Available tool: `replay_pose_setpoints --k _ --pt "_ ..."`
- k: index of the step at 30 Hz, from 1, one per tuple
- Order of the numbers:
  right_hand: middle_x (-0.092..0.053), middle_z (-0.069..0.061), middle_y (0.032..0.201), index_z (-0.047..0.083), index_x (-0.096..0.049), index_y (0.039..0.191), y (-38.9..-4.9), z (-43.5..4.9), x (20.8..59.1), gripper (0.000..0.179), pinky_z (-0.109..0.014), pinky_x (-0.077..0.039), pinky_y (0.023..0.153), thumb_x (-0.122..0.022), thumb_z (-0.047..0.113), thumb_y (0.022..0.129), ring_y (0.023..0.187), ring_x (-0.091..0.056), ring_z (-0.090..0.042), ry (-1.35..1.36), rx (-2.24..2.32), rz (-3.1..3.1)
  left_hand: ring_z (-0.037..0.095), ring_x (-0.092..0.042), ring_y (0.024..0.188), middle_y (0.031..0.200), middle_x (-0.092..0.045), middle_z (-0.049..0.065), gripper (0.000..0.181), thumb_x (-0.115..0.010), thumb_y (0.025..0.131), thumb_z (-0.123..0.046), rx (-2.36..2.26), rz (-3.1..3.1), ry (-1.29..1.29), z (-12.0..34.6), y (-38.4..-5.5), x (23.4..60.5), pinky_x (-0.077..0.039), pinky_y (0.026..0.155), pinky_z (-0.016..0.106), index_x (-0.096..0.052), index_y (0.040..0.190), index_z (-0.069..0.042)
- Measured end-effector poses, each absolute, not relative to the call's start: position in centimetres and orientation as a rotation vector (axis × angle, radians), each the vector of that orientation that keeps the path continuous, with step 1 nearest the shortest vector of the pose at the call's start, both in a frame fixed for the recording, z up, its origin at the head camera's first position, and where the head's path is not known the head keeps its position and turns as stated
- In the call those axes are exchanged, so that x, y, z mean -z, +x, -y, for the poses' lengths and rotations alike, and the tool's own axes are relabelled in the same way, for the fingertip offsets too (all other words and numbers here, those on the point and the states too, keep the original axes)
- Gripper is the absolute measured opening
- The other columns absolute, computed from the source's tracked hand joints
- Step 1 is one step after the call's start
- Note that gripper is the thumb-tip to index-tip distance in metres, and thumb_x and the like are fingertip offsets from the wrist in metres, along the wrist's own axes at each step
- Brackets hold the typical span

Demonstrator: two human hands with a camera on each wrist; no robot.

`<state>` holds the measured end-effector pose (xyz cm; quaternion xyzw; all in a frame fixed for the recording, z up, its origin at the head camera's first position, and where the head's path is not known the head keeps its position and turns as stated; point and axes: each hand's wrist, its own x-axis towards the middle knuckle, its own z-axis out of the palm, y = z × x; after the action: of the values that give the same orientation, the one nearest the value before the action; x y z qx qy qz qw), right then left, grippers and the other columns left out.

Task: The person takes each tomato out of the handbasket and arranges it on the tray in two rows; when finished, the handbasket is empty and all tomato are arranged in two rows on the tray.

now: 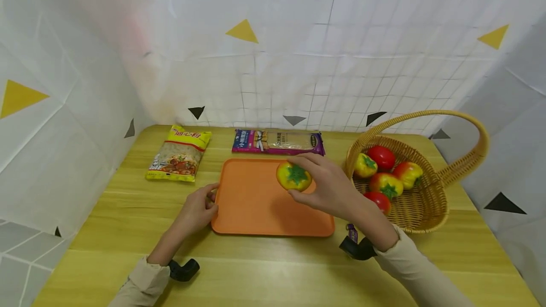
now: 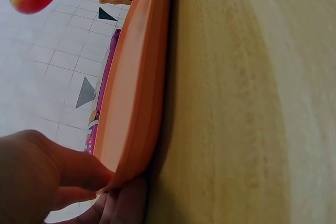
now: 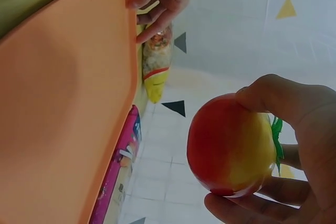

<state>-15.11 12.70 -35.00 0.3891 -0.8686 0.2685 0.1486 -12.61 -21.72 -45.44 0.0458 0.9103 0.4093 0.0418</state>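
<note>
My right hand [image 1: 330, 184] holds a yellow-and-red tomato [image 1: 294, 177] between thumb and fingers, above the right part of an orange tray [image 1: 251, 198]. A green star-shaped cap shows on the tomato in the head view; its glossy red and yellow side [image 3: 231, 145] fills the right wrist view. At the tray's left edge, my left hand [image 1: 197, 210] pinches the rim, thumb over it and fingers beneath, as the left wrist view shows. The tray lies on the wooden table.
A wicker basket [image 1: 426, 219] with a tall handle stands right of the tray, with several red and yellow fruits [image 1: 381, 157] inside. Behind the tray lies a purple noodle packet [image 1: 277, 142]. A yellow food bag [image 1: 179, 154] sits back left. A small purple wrapper [image 1: 351, 232] is by my right wrist.
</note>
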Motion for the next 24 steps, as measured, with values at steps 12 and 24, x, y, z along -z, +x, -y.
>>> replay_pose_setpoints --k 12,24 --pt "-0.061 -0.009 0.125 0.007 -0.060 0.135 -16.0 -11.0 35.1 0.067 -0.036 -0.055 0.079 -0.085 0.028 0.077 0.105 -0.060 -0.023 1.116 -0.769 2.540 0.016 -0.056 0.069 0.095 -0.059 0.011 0.057 -0.060 0.085 0.006 -1.255 -2.792 0.129 21.7 -12.6 45.6 -0.047 0.055 0.029 -0.050 0.141 0.006" --pt "-0.061 -0.005 0.119 0.008 -0.056 0.131 -16.9 -8.8 34.9 0.062 -0.032 -0.052 0.073 -0.082 0.030 0.079 0.095 -0.058 -0.016 1.143 -0.792 2.585 0.017 -0.059 0.073 0.098 -0.061 0.011 0.057 -0.060 0.087 0.004 -1.250 -2.774 0.117 21.6 -12.6 45.5 -0.050 0.059 0.031 -0.049 0.143 0.004"
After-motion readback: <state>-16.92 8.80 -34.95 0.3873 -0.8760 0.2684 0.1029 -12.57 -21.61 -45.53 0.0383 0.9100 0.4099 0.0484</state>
